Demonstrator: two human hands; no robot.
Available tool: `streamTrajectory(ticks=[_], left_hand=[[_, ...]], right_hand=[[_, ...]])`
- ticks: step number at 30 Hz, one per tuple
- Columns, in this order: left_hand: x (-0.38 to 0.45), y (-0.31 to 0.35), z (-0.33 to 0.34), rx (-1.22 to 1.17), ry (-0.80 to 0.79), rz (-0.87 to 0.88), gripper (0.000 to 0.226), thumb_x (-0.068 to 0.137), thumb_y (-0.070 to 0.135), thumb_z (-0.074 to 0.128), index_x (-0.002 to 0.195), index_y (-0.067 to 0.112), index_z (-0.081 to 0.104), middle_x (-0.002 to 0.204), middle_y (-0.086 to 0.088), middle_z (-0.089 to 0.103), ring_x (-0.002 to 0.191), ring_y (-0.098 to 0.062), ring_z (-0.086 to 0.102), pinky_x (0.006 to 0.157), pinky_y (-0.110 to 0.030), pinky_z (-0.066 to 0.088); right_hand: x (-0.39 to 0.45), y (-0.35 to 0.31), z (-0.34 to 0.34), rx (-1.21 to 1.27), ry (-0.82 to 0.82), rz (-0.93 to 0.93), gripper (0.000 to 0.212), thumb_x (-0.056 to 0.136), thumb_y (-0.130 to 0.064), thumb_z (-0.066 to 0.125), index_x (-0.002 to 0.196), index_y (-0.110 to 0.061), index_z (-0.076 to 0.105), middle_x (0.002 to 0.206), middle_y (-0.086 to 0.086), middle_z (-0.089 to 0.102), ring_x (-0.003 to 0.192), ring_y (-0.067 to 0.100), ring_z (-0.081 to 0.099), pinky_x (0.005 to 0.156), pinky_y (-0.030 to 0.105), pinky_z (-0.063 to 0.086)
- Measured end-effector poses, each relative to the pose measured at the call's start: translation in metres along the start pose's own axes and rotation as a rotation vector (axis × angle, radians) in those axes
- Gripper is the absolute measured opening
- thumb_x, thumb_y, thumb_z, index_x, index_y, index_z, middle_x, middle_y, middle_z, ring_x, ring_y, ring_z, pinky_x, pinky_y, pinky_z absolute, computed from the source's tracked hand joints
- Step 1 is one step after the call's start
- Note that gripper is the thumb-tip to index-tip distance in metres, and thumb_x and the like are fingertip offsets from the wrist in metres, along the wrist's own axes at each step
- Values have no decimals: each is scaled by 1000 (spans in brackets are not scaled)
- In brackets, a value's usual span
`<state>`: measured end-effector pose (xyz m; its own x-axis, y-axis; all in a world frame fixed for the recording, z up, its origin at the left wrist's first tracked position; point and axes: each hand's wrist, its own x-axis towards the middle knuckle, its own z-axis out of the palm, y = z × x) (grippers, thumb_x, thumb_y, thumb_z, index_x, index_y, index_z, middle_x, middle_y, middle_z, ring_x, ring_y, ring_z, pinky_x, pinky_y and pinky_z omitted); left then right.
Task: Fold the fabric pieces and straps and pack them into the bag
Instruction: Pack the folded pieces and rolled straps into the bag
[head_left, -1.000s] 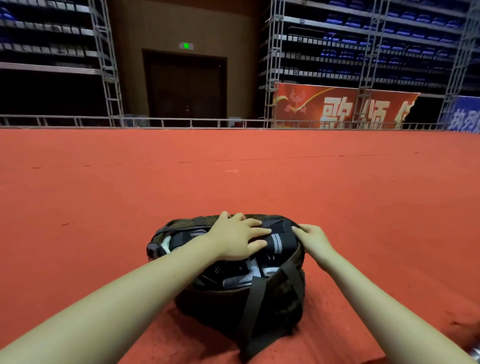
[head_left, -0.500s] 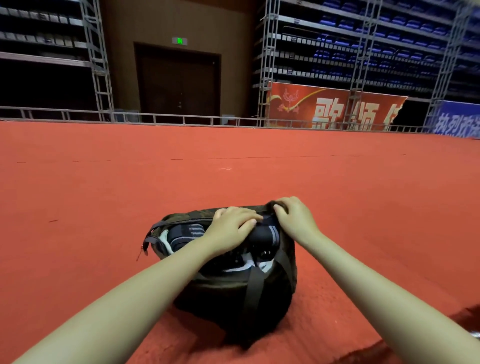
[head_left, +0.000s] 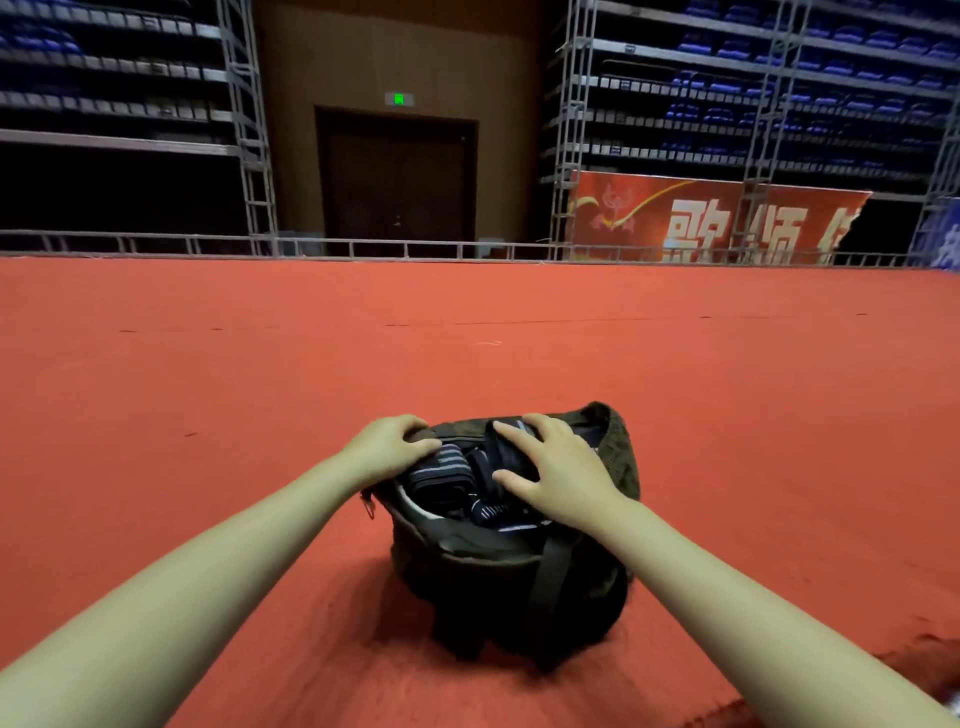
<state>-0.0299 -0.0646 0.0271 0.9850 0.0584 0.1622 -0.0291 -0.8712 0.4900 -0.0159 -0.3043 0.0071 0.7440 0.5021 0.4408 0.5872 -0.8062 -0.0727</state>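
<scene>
1. Head view: bag (head_left: 511, 587) stands on the red carpet (head_left: 208, 415), mouth open, folded striped straps (head_left: 439, 470) inside.
2. Change: my hands have swapped roles. My left hand (head_left: 387, 447), earlier pressing the contents, now curls over the bag's left rim.
3. My right hand (head_left: 558, 470), earlier at the right rim, now lies spread on the straps, fingers nearly straight, pressing.
4. Judgement: packing is nearly complete; compaction precedes closing.
</scene>
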Motion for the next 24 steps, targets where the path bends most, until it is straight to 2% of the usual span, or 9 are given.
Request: streamTrajectory(ticks=[2,4,9,13,18,20,21,24], left_hand=[[0,2,0,-82,53,15,31,89,35,60,115,17,65,119,0,65,110,-18,57,92,-28,43],[1,5,1,-60,109,40,26,89,32,61,109,17,69,113,0,68,105,-18,59,88,-30,45],[5,12,3,37,250,95,21,87,25,61,103,17,72,105,-1,70,101,-20,61,81,-30,45],[11,15,-1,68,354,122,17,88,21,60,99,16,72,100,-6,64,100,-25,57,81,-32,41],[21,19,-4,33,380,68,16,89,19,60,100,15,71,102,-9,60,100,-28,55,80,-31,38],[21,19,-1,49,336,56,17,89,20,59,101,16,71,106,-10,57,104,-29,54,84,-32,40],[20,19,0,76,317,66,18,89,21,59,103,17,71,107,-10,55,107,-29,52,86,-33,41],[13,17,0,139,272,108,24,90,26,56,110,21,68,110,-7,52,110,-26,49,88,-37,45]], right_hand=[[-1,-1,-1,27,-7,36,60,89,-52,50,145,-38,32,144,4,37,134,23,31,106,38,33],[-1,7,-4,49,-3,75,57,89,-48,52,143,-39,36,139,3,42,130,23,36,104,38,35],[1,38,-10,-43,-19,109,55,93,-53,46,143,-33,39,137,-1,48,127,22,40,101,38,36],[5,34,2,-49,-138,96,54,97,-52,37,145,-27,37,146,-4,43,135,17,35,108,37,28],[6,32,15,-112,-206,114,59,97,-56,22,147,-27,33,150,-4,36,141,14,23,118,40,3],[3,32,13,-145,-174,125,75,88,-65,7,147,-26,32,147,-3,38,138,17,24,115,39,9],[3,32,13,-144,-122,139,78,86,-66,7,147,-24,33,144,-2,40,135,19,27,112,37,15],[3,28,15,-44,111,155,62,93,-55,30,142,-18,43,131,1,51,125,23,40,102,36,30]])
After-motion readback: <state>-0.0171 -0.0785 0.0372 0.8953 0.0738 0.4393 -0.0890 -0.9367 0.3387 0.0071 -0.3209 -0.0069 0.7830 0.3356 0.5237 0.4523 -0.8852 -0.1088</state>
